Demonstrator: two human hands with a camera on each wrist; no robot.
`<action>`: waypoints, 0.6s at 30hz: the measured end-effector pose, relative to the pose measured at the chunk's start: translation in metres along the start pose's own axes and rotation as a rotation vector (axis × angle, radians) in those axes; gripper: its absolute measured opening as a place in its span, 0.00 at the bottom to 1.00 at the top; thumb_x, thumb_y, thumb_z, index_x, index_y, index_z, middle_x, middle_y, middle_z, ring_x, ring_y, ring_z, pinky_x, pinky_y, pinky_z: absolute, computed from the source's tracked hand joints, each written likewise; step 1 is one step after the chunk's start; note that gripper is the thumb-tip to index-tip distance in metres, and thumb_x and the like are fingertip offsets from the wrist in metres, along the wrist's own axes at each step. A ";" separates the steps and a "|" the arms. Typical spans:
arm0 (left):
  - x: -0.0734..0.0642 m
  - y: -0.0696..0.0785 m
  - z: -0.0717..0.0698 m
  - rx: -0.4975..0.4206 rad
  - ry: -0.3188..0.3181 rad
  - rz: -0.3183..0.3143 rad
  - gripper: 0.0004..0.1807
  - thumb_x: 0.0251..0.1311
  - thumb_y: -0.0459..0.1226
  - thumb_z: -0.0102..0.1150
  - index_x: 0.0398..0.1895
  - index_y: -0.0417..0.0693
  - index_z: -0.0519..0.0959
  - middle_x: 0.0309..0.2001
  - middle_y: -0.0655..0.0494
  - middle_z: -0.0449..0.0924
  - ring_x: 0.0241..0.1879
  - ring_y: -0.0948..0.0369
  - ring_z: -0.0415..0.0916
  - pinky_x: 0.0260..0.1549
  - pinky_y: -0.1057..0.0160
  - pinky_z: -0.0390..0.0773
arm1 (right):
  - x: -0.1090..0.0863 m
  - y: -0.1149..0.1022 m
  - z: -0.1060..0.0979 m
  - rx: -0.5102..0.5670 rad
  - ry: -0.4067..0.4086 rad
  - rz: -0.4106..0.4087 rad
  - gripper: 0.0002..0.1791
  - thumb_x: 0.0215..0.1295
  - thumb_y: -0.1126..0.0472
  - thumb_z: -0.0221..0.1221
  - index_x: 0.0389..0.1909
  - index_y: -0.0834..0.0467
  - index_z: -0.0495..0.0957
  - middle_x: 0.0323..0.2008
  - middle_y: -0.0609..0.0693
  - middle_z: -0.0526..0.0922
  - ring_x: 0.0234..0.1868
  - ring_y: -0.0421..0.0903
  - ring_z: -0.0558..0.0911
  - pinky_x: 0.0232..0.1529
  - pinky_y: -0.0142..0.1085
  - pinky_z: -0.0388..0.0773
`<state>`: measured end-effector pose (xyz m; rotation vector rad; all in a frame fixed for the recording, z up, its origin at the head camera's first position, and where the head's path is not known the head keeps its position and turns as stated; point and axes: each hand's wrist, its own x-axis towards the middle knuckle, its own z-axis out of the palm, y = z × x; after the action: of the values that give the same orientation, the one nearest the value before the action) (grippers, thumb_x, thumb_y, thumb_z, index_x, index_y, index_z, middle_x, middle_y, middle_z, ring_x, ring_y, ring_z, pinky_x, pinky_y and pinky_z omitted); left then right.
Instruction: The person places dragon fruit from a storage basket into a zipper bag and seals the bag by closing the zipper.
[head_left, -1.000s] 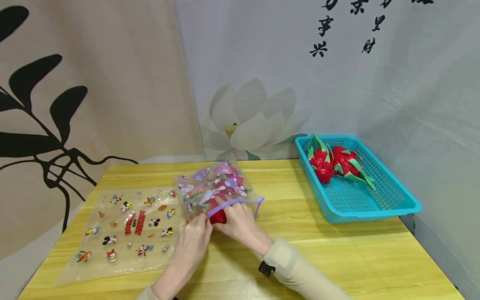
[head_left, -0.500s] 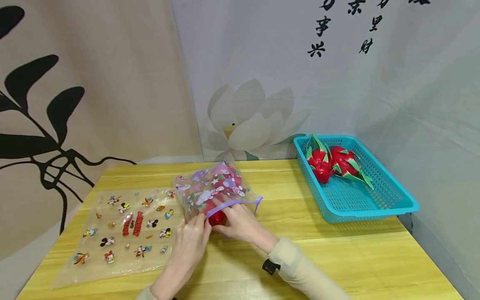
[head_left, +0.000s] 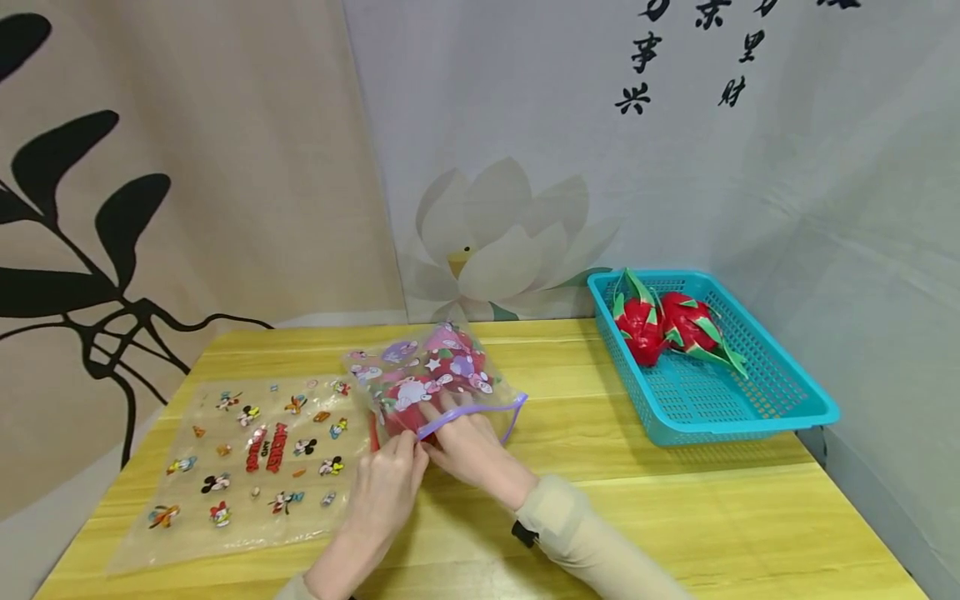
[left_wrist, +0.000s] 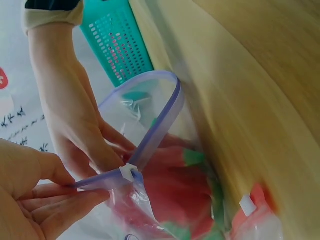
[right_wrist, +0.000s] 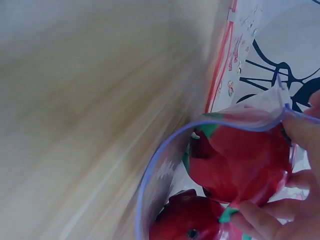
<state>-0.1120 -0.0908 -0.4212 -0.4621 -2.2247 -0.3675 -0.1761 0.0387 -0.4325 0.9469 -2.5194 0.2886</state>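
Note:
A clear zip bag (head_left: 397, 375) with purple and pink cartoon prints lies on the table, its purple-edged mouth toward me. Inside it are red dragon fruits with green tips; one dragon fruit (right_wrist: 240, 160) sits near the mouth, beside another dragon fruit (right_wrist: 185, 220). My left hand (head_left: 386, 479) pinches the purple zip edge (left_wrist: 100, 178) by its white slider (left_wrist: 128, 172). Through the mouth reaches my right hand (head_left: 471, 450), fingers extended against the fruit inside. The plastic partly covers those fingertips.
A second clear bag (head_left: 247, 492) with mouse cartoons lies flat at the left, partly by my left hand. At the right, a blue perforated basket (head_left: 750, 429) holds two dragon fruits (head_left: 641, 329). A printed cloth (head_left: 517, 100) hangs behind the table.
My right hand has pushed further into the bag, and the dragon fruit that showed at the mouth has gone deeper inside. The left hand keeps its pinch on the edge.

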 end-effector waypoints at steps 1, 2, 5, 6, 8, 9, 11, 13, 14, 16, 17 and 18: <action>0.000 0.000 0.000 -0.003 -0.001 0.002 0.10 0.42 0.27 0.66 0.19 0.38 0.72 0.13 0.53 0.73 0.10 0.62 0.67 0.08 0.70 0.67 | 0.001 0.000 0.001 -0.006 0.007 0.001 0.28 0.54 0.49 0.66 0.56 0.52 0.74 0.51 0.54 0.79 0.52 0.55 0.77 0.54 0.47 0.76; 0.000 0.001 -0.001 -0.006 -0.001 0.003 0.10 0.42 0.27 0.66 0.19 0.39 0.71 0.13 0.53 0.72 0.10 0.62 0.67 0.08 0.70 0.67 | 0.001 0.000 0.001 -0.013 0.012 -0.002 0.28 0.54 0.50 0.67 0.56 0.52 0.74 0.51 0.53 0.79 0.52 0.55 0.77 0.54 0.46 0.76; 0.001 0.001 -0.001 -0.005 0.008 0.003 0.10 0.42 0.27 0.65 0.19 0.39 0.71 0.13 0.54 0.72 0.10 0.63 0.66 0.08 0.70 0.65 | 0.003 0.000 0.003 -0.034 0.026 -0.008 0.27 0.52 0.51 0.67 0.54 0.51 0.74 0.51 0.51 0.80 0.51 0.52 0.75 0.53 0.43 0.74; 0.001 0.000 0.000 -0.003 0.015 0.002 0.10 0.42 0.27 0.65 0.19 0.40 0.71 0.13 0.54 0.72 0.10 0.63 0.65 0.07 0.70 0.65 | 0.004 0.000 0.004 -0.037 0.028 -0.006 0.27 0.52 0.51 0.68 0.54 0.50 0.74 0.51 0.51 0.80 0.51 0.52 0.75 0.52 0.43 0.74; 0.002 -0.001 0.000 0.007 0.030 0.001 0.09 0.42 0.27 0.65 0.19 0.40 0.71 0.13 0.54 0.72 0.09 0.62 0.64 0.07 0.69 0.63 | 0.004 0.000 0.004 -0.024 0.020 -0.002 0.28 0.53 0.51 0.67 0.56 0.50 0.73 0.52 0.51 0.79 0.51 0.52 0.75 0.53 0.43 0.74; 0.002 -0.001 0.000 0.011 0.036 0.001 0.09 0.42 0.28 0.64 0.19 0.40 0.71 0.13 0.55 0.72 0.09 0.62 0.64 0.07 0.68 0.62 | 0.003 0.000 0.003 -0.009 0.016 0.001 0.28 0.53 0.51 0.67 0.56 0.50 0.73 0.52 0.51 0.79 0.52 0.52 0.75 0.53 0.43 0.75; 0.002 -0.002 0.001 0.010 0.037 -0.005 0.09 0.42 0.28 0.65 0.19 0.40 0.72 0.13 0.55 0.73 0.09 0.63 0.63 0.07 0.69 0.61 | 0.001 0.000 0.001 0.026 0.001 -0.001 0.29 0.55 0.53 0.66 0.59 0.50 0.71 0.53 0.52 0.78 0.51 0.52 0.77 0.52 0.43 0.78; 0.003 -0.002 0.000 0.005 0.027 -0.015 0.09 0.41 0.27 0.66 0.19 0.40 0.73 0.13 0.55 0.73 0.09 0.64 0.62 0.07 0.71 0.59 | -0.002 -0.001 -0.002 0.050 -0.005 -0.010 0.30 0.57 0.55 0.65 0.62 0.51 0.70 0.55 0.53 0.76 0.50 0.51 0.80 0.50 0.42 0.81; 0.004 -0.002 0.000 0.002 0.021 -0.021 0.09 0.41 0.27 0.66 0.20 0.40 0.73 0.13 0.55 0.74 0.09 0.65 0.62 0.07 0.72 0.59 | -0.004 -0.002 -0.004 0.056 -0.008 -0.019 0.30 0.58 0.56 0.64 0.63 0.52 0.69 0.56 0.55 0.75 0.50 0.51 0.81 0.48 0.41 0.82; 0.004 -0.002 -0.001 -0.005 0.007 -0.030 0.09 0.42 0.27 0.67 0.20 0.40 0.74 0.13 0.55 0.74 0.09 0.67 0.61 0.08 0.73 0.58 | -0.008 -0.004 -0.006 0.048 -0.013 -0.038 0.30 0.61 0.58 0.61 0.65 0.53 0.68 0.61 0.59 0.72 0.52 0.52 0.82 0.45 0.40 0.83; 0.005 -0.003 -0.001 -0.006 0.004 -0.033 0.09 0.42 0.28 0.67 0.20 0.40 0.74 0.13 0.55 0.74 0.09 0.67 0.61 0.08 0.74 0.58 | -0.009 -0.005 -0.007 0.041 -0.012 -0.044 0.30 0.62 0.58 0.61 0.66 0.54 0.67 0.63 0.61 0.71 0.53 0.53 0.82 0.44 0.39 0.84; 0.005 -0.003 -0.001 -0.007 0.004 -0.033 0.09 0.43 0.28 0.67 0.20 0.40 0.74 0.13 0.55 0.74 0.09 0.67 0.61 0.08 0.73 0.58 | -0.010 -0.006 -0.008 0.031 -0.012 -0.050 0.29 0.62 0.58 0.60 0.66 0.54 0.67 0.64 0.63 0.69 0.55 0.54 0.80 0.46 0.40 0.83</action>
<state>-0.1156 -0.0927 -0.4174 -0.4282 -2.2304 -0.3939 -0.1629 0.0425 -0.4300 1.0253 -2.5044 0.3075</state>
